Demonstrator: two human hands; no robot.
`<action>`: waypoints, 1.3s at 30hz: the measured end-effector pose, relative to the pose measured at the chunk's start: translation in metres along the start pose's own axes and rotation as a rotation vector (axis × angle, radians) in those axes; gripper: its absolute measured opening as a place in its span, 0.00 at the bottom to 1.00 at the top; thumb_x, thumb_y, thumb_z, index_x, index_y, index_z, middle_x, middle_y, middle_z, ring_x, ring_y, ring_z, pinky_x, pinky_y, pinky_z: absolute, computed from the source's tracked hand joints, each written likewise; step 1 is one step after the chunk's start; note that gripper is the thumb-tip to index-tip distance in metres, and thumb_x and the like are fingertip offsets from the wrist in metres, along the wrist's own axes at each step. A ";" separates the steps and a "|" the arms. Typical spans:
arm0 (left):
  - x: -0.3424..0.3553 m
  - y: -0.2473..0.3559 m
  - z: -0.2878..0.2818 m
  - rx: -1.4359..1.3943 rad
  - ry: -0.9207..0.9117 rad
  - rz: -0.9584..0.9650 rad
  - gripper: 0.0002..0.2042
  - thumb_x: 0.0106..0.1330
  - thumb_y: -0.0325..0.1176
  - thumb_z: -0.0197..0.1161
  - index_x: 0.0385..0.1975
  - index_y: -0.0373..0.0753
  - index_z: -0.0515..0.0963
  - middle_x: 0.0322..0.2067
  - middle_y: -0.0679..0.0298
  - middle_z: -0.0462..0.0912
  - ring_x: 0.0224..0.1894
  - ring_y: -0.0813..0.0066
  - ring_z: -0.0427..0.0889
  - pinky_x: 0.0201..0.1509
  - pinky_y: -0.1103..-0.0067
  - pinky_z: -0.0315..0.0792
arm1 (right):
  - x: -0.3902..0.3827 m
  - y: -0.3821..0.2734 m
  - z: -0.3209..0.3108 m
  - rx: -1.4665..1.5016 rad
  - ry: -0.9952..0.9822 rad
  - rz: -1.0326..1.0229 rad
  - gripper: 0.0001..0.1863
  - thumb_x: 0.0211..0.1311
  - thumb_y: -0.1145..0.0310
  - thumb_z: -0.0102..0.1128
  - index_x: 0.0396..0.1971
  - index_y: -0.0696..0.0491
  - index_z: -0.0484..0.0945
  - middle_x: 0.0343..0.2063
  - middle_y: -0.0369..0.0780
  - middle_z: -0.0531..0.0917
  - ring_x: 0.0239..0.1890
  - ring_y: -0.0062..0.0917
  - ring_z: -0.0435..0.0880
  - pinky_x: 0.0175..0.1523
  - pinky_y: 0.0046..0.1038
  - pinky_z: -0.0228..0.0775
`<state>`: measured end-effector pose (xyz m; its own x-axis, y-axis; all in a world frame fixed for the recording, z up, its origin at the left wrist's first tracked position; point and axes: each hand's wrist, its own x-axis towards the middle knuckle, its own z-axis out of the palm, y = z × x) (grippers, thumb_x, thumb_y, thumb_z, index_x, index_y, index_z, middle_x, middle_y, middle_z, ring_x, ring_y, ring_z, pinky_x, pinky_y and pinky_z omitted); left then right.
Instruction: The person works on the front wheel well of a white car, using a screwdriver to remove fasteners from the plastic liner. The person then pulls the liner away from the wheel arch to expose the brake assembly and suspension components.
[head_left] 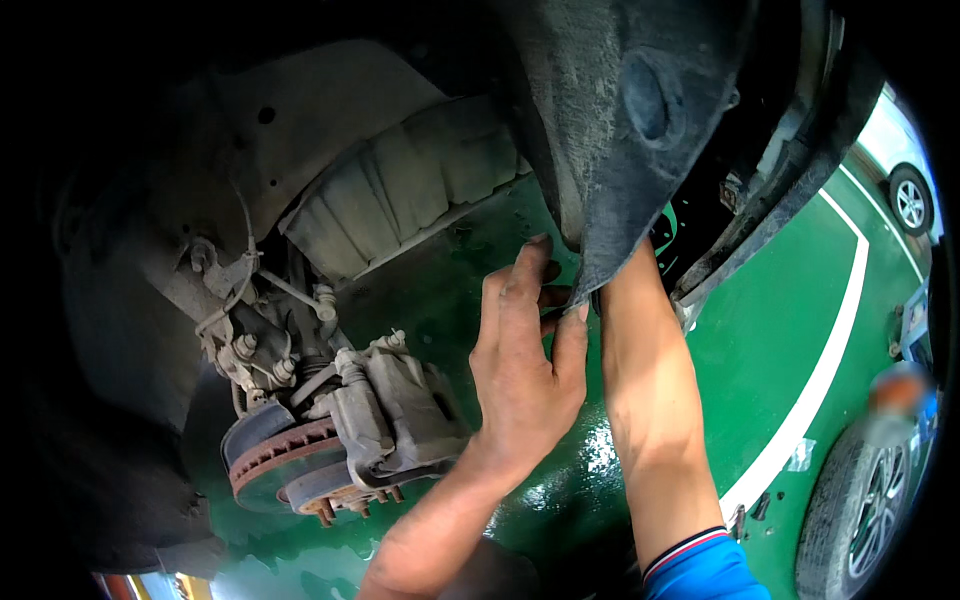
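A dark, worn wheel arch liner (610,150) hangs down from above, its lower end tapering to a corner. My left hand (525,350) pinches that corner, thumb on the near side and the other fingers curled toward its back. My right forearm (650,400) reaches up behind the liner, close beside my left hand. The liner hides my right hand and whatever it touches. Left of my hands is the bare hub with a rusty brake disc (290,450) and a grey brake caliper (395,405).
Suspension links (290,295) and a cable stand above the disc. A ribbed grey panel (400,185) lies behind. The bumper edge (780,210) curves down at right. On the green floor (760,360) are a removed wheel (865,510) and small dark parts (762,506). Another car (905,170) stands farther off.
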<state>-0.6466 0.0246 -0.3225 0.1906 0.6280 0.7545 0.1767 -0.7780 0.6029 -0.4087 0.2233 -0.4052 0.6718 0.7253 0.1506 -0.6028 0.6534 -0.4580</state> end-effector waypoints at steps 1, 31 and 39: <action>0.001 -0.001 -0.001 -0.020 -0.015 -0.010 0.28 0.61 0.17 0.62 0.63 0.32 0.64 0.48 0.50 0.74 0.41 0.64 0.84 0.40 0.75 0.82 | 0.001 0.001 -0.001 0.022 0.002 0.004 0.23 0.74 0.58 0.47 0.59 0.59 0.71 0.54 0.45 0.77 0.54 0.34 0.75 0.61 0.32 0.65; 0.003 -0.011 -0.005 -0.200 -0.133 -0.095 0.26 0.66 0.23 0.61 0.64 0.30 0.63 0.43 0.53 0.76 0.42 0.66 0.81 0.39 0.76 0.82 | 0.033 -0.007 0.007 0.182 -0.025 -0.022 0.27 0.72 0.52 0.48 0.62 0.55 0.69 0.56 0.44 0.76 0.56 0.35 0.74 0.63 0.35 0.65; 0.003 -0.011 -0.005 -0.198 -0.121 -0.107 0.27 0.65 0.24 0.61 0.64 0.31 0.63 0.43 0.54 0.76 0.43 0.66 0.81 0.39 0.76 0.82 | 0.034 -0.008 0.016 0.190 -0.043 -0.032 0.28 0.71 0.50 0.48 0.63 0.54 0.69 0.57 0.44 0.75 0.57 0.36 0.74 0.63 0.36 0.65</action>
<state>-0.6527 0.0349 -0.3254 0.2971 0.6950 0.6548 0.0113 -0.6882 0.7254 -0.3882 0.2465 -0.3826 0.6757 0.7091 0.2015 -0.6543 0.7028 -0.2791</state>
